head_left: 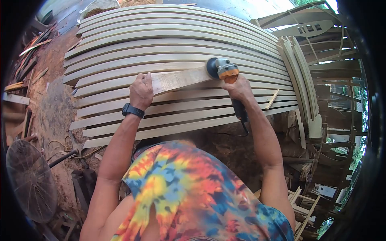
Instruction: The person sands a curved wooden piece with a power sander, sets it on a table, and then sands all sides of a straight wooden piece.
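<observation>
My right hand is closed around an angle grinder with a silver head and an orange body. Its round dark disc meets the far right end of a short, flat wooden board. At the board's left end, my left hand is closed on it, with a dark watch on that wrist. Beneath the board lie long pale wooden strips, set side by side with narrow gaps. The grinder's black cord hangs down past the near strips.
A small loose stick rests on the strips at the right. More curved strips lie crosswise at their right ends. A round fan stands at the lower left, and scrap wood is piled on the left ground.
</observation>
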{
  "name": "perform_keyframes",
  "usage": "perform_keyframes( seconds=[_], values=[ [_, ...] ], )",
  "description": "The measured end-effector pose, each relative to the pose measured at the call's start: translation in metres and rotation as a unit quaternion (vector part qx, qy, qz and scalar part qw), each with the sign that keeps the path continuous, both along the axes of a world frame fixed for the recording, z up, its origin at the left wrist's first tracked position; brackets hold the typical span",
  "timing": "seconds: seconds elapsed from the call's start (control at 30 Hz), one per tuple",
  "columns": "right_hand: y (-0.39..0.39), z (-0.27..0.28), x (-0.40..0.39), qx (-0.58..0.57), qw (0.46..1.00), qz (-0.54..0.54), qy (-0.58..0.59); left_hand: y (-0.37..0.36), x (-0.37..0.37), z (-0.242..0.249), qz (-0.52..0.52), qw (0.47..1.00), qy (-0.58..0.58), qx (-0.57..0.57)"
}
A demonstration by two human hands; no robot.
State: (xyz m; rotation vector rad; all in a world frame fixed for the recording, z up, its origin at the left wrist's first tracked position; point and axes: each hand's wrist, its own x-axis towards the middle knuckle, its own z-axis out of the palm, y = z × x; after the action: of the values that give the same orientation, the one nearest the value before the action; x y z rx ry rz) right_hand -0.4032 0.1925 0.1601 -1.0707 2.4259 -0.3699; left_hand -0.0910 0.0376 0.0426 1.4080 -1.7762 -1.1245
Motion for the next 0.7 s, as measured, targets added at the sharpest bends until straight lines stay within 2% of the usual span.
perform_keyframes(
  seconds=[0.07, 0.27, 0.33, 0.47, 0.57, 0.7],
  values=[
    [-0.003, 0.002, -0.009, 0.020, 0.999, -0.039, 0.004, 0.001, 0.000, 0.005, -0.001, 1.000, -0.011, 0.001],
    [-0.011, -0.005, 0.018, 0.014, 0.999, 0.026, 0.033, -0.001, -0.001, -0.002, -0.001, 1.000, 0.002, 0.016],
    [-0.010, -0.009, 0.025, -0.042, 0.998, 0.041, 0.020, -0.001, -0.001, -0.002, -0.002, 1.000, 0.001, 0.015],
    [-0.012, -0.014, 0.008, -0.017, 0.998, 0.054, 0.026, -0.003, 0.000, -0.003, -0.004, 1.000, -0.002, 0.021],
    [-0.015, -0.011, -0.007, 0.023, 0.999, -0.024, -0.011, -0.001, 0.000, 0.000, -0.007, 1.000, -0.005, -0.006],
    [-0.019, -0.012, 0.000, 0.010, 1.000, -0.007, 0.002, -0.001, -0.001, 0.004, -0.004, 1.000, -0.010, 0.008]
  ],
)
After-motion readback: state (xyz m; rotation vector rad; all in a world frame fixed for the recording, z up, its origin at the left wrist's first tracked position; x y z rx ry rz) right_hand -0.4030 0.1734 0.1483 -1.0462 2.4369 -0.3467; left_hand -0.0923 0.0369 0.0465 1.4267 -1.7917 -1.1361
